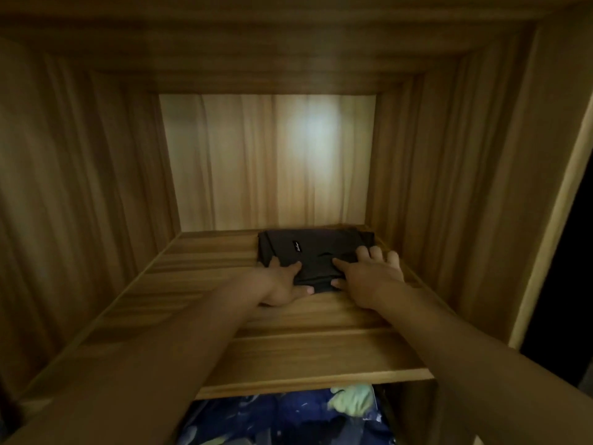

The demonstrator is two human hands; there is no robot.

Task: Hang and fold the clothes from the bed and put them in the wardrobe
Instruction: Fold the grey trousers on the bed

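so inside the light-brown wooden wardrobe compartment (96, 187), the plank shelf (199, 284) has a folded black fabric garment (321, 248) at its back right, both arms reaching straight in, left hand (282, 281) flat on its front-left corner, right hand (369, 277) spread flat over its right edge, thumbs against the front fold

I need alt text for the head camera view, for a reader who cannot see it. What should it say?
A person's left hand and right hand rest on a folded black garment at the back right of a wooden wardrobe shelf. Below the shelf, blue and pale green fabric shows.
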